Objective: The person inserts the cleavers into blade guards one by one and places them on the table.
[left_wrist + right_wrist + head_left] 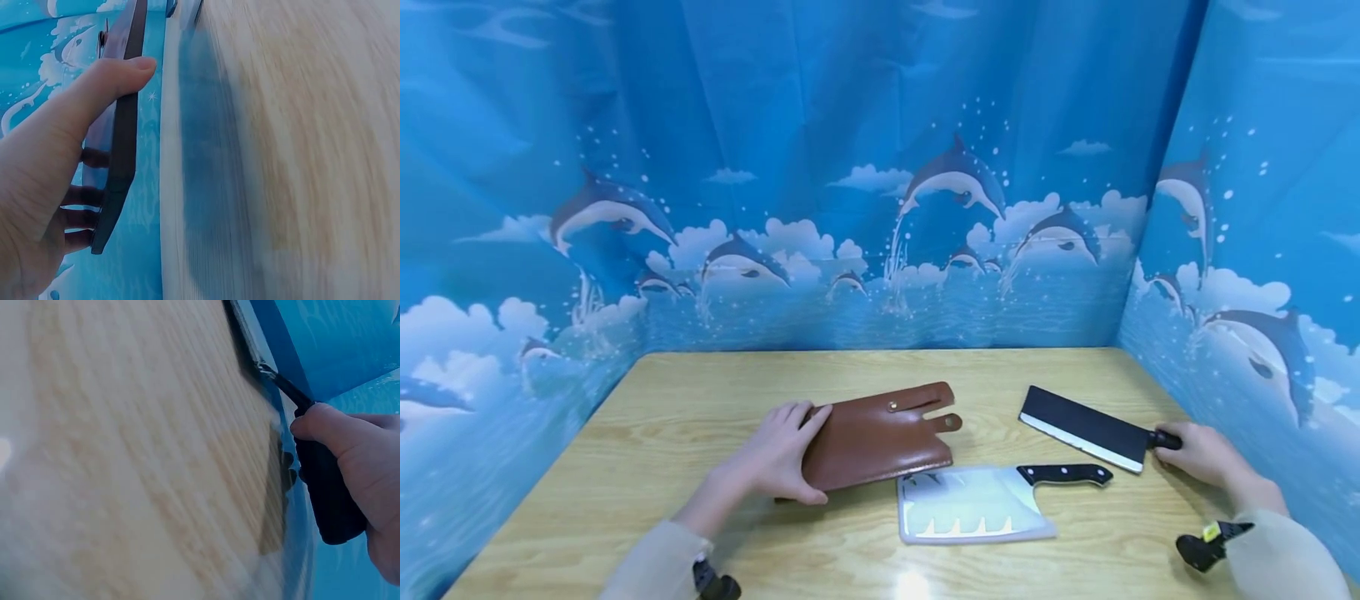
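My left hand (pixel 781 454) grips the left end of a brown leather knife sheath (pixel 872 442), thumb along the near edge and fingers over the far side. In the left wrist view the sheath's dark edge (pixel 123 156) stands between thumb and fingers. Two straps, one with a metal snap, stick out at its right end. On the right, my right hand (pixel 1202 457) holds a dark-bladed cleaver (pixel 1082 423) by its black handle (pixel 328 494), blade pointing left. Between the hands lies a second cleaver (pixel 973 504) with a shiny blade and a riveted black handle.
All of this is on or over a light wooden table (pixel 700 392). A blue curtain (pixel 850 167) printed with dolphins and clouds stands along the table's back and sides. The sheath's lower right corner overlaps the shiny cleaver's upper left corner in the head view.
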### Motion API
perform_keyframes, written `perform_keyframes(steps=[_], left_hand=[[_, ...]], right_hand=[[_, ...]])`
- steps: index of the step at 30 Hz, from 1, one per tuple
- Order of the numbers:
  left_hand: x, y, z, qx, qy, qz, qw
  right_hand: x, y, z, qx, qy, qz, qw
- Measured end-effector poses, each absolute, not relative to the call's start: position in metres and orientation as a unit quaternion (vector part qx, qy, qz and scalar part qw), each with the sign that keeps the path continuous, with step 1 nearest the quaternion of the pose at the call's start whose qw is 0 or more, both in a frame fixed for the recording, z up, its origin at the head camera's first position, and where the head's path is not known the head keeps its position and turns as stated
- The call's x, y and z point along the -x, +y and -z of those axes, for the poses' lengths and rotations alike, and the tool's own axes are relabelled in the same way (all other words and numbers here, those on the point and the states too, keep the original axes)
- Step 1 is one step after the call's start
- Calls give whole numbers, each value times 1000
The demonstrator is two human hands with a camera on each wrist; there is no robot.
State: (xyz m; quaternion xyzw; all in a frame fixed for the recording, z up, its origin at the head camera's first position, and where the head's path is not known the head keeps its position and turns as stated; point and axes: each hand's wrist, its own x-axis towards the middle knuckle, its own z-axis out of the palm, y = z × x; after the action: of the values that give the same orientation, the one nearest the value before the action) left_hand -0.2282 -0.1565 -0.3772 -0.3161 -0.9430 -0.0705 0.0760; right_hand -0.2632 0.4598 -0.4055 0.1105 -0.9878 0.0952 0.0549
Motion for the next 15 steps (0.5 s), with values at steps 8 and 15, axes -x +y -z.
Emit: perform_keyframes(steps=[8, 15], left_hand=[[223, -170, 379, 297, -948, 67, 88], [224, -173, 380, 305, -944, 72, 98]], right_hand=[[251, 447, 402, -80, -988, -111, 70], [248, 423, 390, -106, -983, -108, 107]])
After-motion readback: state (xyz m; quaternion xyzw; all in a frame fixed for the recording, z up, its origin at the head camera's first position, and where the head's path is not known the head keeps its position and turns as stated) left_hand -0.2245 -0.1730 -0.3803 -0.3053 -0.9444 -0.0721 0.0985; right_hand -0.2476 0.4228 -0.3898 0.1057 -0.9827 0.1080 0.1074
